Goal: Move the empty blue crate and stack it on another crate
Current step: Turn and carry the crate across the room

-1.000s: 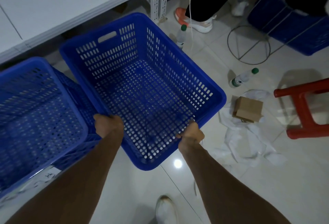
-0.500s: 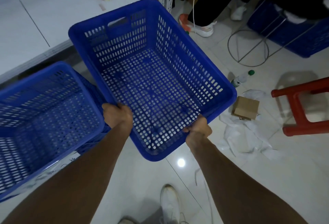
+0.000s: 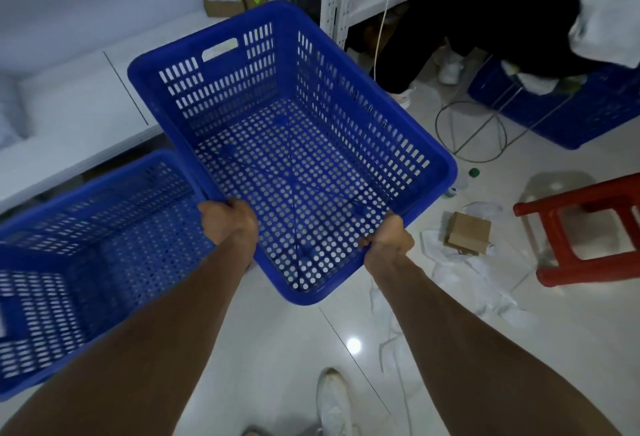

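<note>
Lifted higher since a second ago, the empty blue crate [image 3: 294,145] hangs off the floor, left hand [image 3: 230,222] and right hand [image 3: 388,240] each closed on its near rim. Stacking remains: the second crate [image 3: 86,245] sits just left, below.

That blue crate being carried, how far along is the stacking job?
Done: the empty blue crate is picked up, clear of the floor. In hand: the left hand and right hand grip its near rim, one near each corner. Left: it isn't stacked yet; the second blue crate sits lower, to its left.
</note>
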`<state>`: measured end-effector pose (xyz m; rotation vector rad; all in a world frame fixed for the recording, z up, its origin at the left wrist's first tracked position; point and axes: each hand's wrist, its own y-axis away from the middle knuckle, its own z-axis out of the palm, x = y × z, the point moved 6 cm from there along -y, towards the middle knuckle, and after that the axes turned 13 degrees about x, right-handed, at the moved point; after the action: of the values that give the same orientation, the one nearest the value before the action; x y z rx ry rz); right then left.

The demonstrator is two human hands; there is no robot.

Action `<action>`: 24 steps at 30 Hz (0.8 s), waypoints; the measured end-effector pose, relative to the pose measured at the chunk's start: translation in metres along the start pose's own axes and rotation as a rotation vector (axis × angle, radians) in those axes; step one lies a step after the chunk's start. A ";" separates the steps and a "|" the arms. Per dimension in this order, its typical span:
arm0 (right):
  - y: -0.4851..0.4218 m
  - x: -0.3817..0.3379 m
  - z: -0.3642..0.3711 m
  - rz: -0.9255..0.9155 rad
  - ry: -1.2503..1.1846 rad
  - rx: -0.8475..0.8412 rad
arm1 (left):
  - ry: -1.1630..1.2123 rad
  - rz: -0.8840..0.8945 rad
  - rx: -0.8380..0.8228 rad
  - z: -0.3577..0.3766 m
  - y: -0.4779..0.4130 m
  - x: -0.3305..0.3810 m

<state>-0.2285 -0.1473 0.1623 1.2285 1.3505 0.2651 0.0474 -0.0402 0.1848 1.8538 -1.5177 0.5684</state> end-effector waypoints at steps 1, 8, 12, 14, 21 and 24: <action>0.003 0.000 0.000 -0.001 0.007 -0.001 | 0.000 0.003 0.002 -0.004 -0.001 0.003; 0.055 0.027 0.018 -0.015 0.045 -0.066 | 0.032 -0.014 0.056 -0.067 -0.037 0.000; 0.086 0.043 0.034 -0.046 0.090 -0.096 | 0.047 -0.073 0.091 -0.100 -0.061 -0.012; 0.103 0.055 0.043 -0.055 0.113 -0.105 | 0.062 -0.104 0.119 -0.120 -0.075 -0.020; 0.144 0.102 0.071 -0.083 0.240 -0.136 | 0.089 -0.214 0.220 -0.177 -0.116 -0.059; 0.160 0.128 0.083 -0.090 0.283 -0.164 | 0.092 -0.239 0.243 -0.199 -0.135 -0.076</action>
<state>-0.0455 -0.0266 0.1916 1.0173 1.5889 0.4906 0.1764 0.1698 0.2384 2.1244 -1.1873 0.7384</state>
